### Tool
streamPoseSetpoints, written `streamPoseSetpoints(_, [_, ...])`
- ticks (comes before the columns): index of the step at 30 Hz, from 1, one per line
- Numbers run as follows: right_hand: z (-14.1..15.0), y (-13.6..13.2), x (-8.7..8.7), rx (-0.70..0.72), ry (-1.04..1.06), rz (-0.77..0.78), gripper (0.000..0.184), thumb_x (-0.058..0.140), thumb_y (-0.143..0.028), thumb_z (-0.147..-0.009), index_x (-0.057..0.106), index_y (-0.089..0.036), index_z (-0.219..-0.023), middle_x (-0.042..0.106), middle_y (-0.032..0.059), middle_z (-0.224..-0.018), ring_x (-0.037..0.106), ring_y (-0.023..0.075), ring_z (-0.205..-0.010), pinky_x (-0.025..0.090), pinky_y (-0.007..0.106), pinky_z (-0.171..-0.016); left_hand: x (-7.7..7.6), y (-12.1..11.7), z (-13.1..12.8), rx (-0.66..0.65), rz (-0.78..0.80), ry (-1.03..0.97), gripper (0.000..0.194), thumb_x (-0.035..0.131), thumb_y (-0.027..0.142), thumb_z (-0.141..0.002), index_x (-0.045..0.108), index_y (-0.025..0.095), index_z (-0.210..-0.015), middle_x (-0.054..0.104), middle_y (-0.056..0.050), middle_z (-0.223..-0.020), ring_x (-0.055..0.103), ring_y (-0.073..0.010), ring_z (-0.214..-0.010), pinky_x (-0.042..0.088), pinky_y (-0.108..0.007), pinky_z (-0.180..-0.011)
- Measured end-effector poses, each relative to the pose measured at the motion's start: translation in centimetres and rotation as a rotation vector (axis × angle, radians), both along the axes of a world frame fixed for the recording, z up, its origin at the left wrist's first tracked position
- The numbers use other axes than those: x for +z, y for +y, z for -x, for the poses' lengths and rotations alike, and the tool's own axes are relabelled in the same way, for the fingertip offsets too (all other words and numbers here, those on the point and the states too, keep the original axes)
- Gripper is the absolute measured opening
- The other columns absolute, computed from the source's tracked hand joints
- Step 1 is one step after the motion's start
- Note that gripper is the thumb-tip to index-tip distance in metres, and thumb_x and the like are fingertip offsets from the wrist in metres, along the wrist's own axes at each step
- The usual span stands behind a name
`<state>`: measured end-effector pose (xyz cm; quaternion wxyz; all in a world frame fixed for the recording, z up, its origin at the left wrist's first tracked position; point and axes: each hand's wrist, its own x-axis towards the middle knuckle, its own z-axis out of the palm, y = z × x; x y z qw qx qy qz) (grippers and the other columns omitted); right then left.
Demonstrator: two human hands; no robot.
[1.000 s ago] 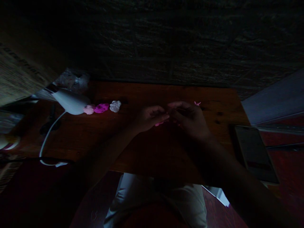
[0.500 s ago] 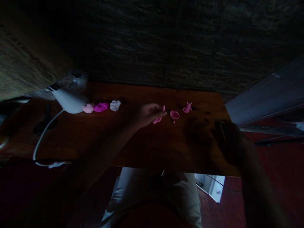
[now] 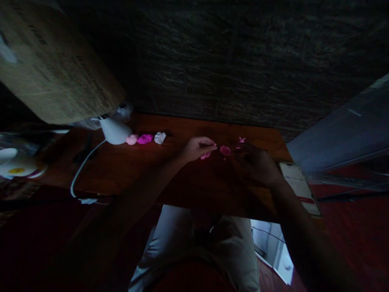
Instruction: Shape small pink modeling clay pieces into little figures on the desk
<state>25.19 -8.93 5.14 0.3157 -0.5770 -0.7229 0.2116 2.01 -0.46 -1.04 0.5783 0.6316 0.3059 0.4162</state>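
My left hand (image 3: 197, 149) is closed in a pinch, with a small pink clay piece (image 3: 214, 144) at its fingertips. Just below these fingers lies more pink clay (image 3: 205, 155) on the table. A round, shallow pink clay dish (image 3: 225, 151) sits between my two hands, a tiny pink bit (image 3: 224, 158) beside it. My right hand (image 3: 257, 162) is over the table to the right of the dish. Its fingers are too dark to make out. Partly hidden behind it is a small pink clay figure (image 3: 241, 140) with ear-like points.
Pale pink (image 3: 131, 139), magenta (image 3: 145, 139) and white clay lumps (image 3: 160, 138) lie in a row beside a white lamp-like base (image 3: 117, 132) with a cable. A lit phone (image 3: 299, 187) rests at the table's right edge. A cardboard box (image 3: 69, 69) stands left; a dark wall (image 3: 212, 61) is behind.
My right hand has moved left from the table's right edge toward the pink figure, uncovering the phone. My left hand keeps its pinch near the pink clay. The view has shifted leftward.
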Motion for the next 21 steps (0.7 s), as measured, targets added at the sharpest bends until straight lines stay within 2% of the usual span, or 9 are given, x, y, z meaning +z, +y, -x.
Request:
streamPoseSetpoints(1, [0.9,1.4,-0.1,0.087,0.06,0.011,0.041,0.066,-0.054,-0.089,0.075,-0.021,-0.112,0.08,0.0126,-0.107,0.076,0.0253,-0.081,0.058,0.037,-0.075,0.0,-0.1,0.0,-0.006,-0.004,0.015,0.034,0.085,0.04,-0.076,0.07,0.012,-0.087,0.063,0.002,-0.057,0.051,-0.007,-0.041,0.037,-0.02,-0.043])
streamPoseSetpoints(3, [2.3,4.0,-0.3,0.253,0.123,0.08,0.043,0.072,-0.055,-0.083,0.076,-0.022,-0.111,0.08,0.0106,-0.101,0.075,0.0244,-0.076,0.059,0.039,-0.075,-0.1,-0.3,0.0,0.016,-0.011,0.031,0.037,0.084,0.044,-0.075,0.071,0.011,-0.087,0.062,0.002,-0.056,0.051,-0.007,-0.042,0.037,-0.02,-0.044])
streamPoseSetpoints(7, [4.1,6.4,-1.0,0.407,0.256,0.122,0.041,0.075,-0.052,-0.081,0.077,-0.024,-0.11,0.08,0.0075,-0.097,0.073,0.0215,-0.076,0.058,0.033,-0.065,-0.1,-0.5,0.4,0.039,-0.047,0.028,0.043,0.084,0.052,-0.074,0.071,0.012,-0.081,0.065,0.0,-0.061,0.055,-0.0082,-0.049,0.043,-0.021,-0.051])
streamPoseSetpoints(9, [4.5,6.3,-1.7,0.387,0.321,0.078,0.04,0.069,-0.057,-0.085,0.078,-0.023,-0.104,0.079,0.0056,-0.088,0.068,0.0176,-0.064,0.056,0.031,-0.059,-0.2,-0.5,0.6,0.041,-0.042,0.033,0.046,0.085,0.055,-0.071,0.07,0.012,-0.078,0.067,0.0,-0.063,0.057,-0.0091,-0.052,0.045,-0.022,-0.054])
streamPoseSetpoints(12, [4.6,5.7,-2.7,0.332,0.391,0.065,0.04,0.071,-0.059,-0.085,0.078,-0.022,-0.097,0.076,0.0054,-0.086,0.065,0.016,-0.063,0.053,0.028,-0.054,-0.1,-0.3,0.7,0.006,-0.071,0.049,0.049,0.083,0.058,-0.072,0.071,0.012,-0.081,0.065,0.0,-0.063,0.056,-0.0091,-0.051,0.044,-0.022,-0.052])
streamPoseSetpoints(14, [4.4,5.5,-2.9,0.283,0.461,0.109,0.043,0.074,-0.062,-0.081,0.077,-0.021,-0.095,0.074,0.0053,-0.084,0.063,0.0155,-0.063,0.048,0.025,-0.047,0.0,-0.1,0.8,-0.027,-0.099,0.065,0.049,0.083,0.058,-0.072,0.072,0.011,-0.083,0.064,0.001,-0.061,0.054,-0.008,-0.05,0.042,-0.021,-0.051])
streamPoseSetpoints(17, [4.0,5.2,-2.4,0.278,0.547,0.169,0.045,0.078,-0.062,-0.077,0.077,-0.019,-0.092,0.071,0.0035,-0.077,0.057,0.0129,-0.059,0.047,0.024,-0.048,0.5,-0.1,0.9,-0.103,-0.081,0.062,0.05,0.085,0.057,-0.072,0.075,0.011,-0.09,0.065,0.001,-0.064,0.054,-0.0076,-0.052,0.041,-0.021,-0.053])
streamPoseSetpoints(19, [3.9,5.0,-1.8,0.293,0.595,0.203,0.045,0.081,-0.061,-0.074,0.077,-0.019,-0.09,0.071,0.0033,-0.075,0.056,0.0123,-0.06,0.047,0.025,-0.05,1.1,-0.2,1.1,-0.142,-0.057,0.054,0.048,0.081,0.058,-0.077,0.077,0.012,-0.091,0.071,-0.003,-0.072,0.058,-0.0084,-0.058,0.044,-0.022,-0.057])
streamPoseSetpoints(21, [4.0,4.8,-1.4,0.265,0.653,0.224,0.043,0.083,-0.06,-0.073,0.077,-0.02,-0.088,0.071,0.0037,-0.076,0.056,0.0125,-0.061,0.046,0.025,-0.051,1.6,-0.3,1.1,-0.136,-0.055,0.018,0.046,0.08,0.057,-0.078,0.078,0.014,-0.092,0.075,-0.006,-0.081,0.063,-0.01,-0.067,0.049,-0.023,-0.065])
